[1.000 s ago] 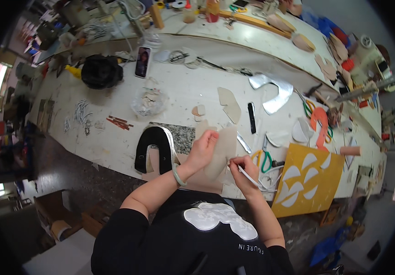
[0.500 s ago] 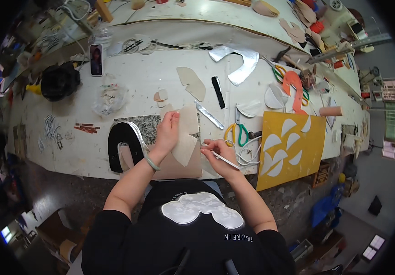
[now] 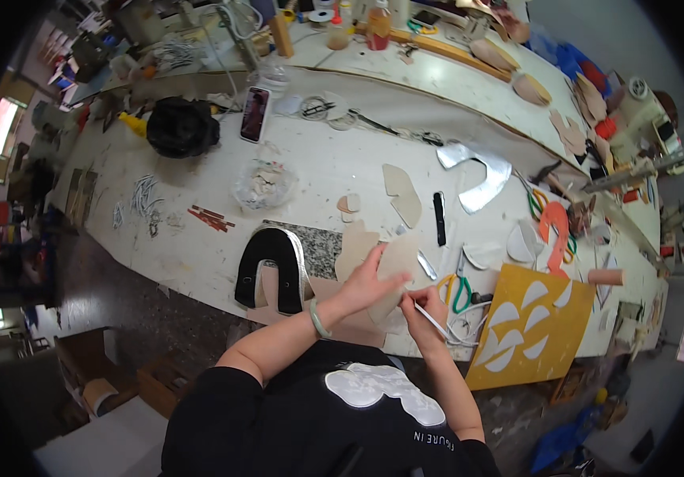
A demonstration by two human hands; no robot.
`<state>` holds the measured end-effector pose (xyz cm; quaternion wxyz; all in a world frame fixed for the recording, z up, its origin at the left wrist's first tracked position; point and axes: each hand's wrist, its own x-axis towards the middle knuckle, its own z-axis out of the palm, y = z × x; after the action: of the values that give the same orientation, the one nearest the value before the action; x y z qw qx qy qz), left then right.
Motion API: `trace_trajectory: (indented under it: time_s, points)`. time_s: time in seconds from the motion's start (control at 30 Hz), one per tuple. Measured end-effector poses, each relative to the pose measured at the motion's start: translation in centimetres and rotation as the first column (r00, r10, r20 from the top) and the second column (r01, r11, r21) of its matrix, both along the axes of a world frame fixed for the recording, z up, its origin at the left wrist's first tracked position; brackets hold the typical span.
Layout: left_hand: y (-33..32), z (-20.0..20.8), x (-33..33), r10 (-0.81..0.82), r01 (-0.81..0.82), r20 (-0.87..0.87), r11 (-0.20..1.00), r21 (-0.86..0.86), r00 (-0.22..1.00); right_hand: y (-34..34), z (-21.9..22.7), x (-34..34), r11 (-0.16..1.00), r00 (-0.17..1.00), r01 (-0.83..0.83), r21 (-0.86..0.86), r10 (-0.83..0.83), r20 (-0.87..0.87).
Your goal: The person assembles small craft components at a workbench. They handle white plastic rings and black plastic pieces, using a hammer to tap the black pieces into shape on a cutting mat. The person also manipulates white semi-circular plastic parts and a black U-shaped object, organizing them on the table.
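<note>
My left hand [image 3: 369,288] is closed on a cream shaped piece [image 3: 398,259] of thin material, raised at a tilt with the thumb across its face. My right hand [image 3: 425,313] grips a slim white pen-like tool [image 3: 435,324]. Its fingertips are at the piece's lower right edge; whether they touch it I cannot tell. Beneath and to the left lies another cream piece [image 3: 354,245], partly over a speckled stone slab [image 3: 314,245]. A pinkish sheet [image 3: 358,327] covers the slab's near part. Left of my hands is a black U-shaped piece [image 3: 251,266] with a silvery edge.
To the right lie green-and-yellow-handled scissors [image 3: 461,294], a white cord [image 3: 463,327] and a yellow board [image 3: 489,370] bearing several white half-moon pieces. Farther back are a black strip [image 3: 440,219], a silver curved piece [image 3: 491,176], a plastic bag [image 3: 265,185] and a phone [image 3: 255,115].
My view has swung, so the bench appears shifted right and down. The cream piece is now lifted and tilted in my left hand, and my right hand with the pen-like tool is closer to it.
</note>
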<state>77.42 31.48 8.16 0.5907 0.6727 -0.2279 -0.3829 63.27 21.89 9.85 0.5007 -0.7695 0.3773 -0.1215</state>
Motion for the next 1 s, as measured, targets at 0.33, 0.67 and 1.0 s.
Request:
trace_trajectory:
  time_s: [0.33,0.67,1.0]
  points:
    - [2.3,2.0,0.3,-0.26,0.259,0.161,0.965,0.026,0.952,-1.0,-0.7,-0.7,0.96,0.994,-0.099,-0.261,0.084,-0.067]
    - [2.0,-9.4,6.0,-0.346,-0.147,0.614,0.779,0.61,0.709,-5.1,-2.1,-10.9,0.984,0.841,-0.163,0.07,0.176,-0.512]
    - [-16.2,-12.9,15.1,-0.347,-0.056,0.629,0.847,0.529,0.696,-1.6,-1.7,-14.4,0.987,0.81,-0.033,0.159,0.12,-0.574]
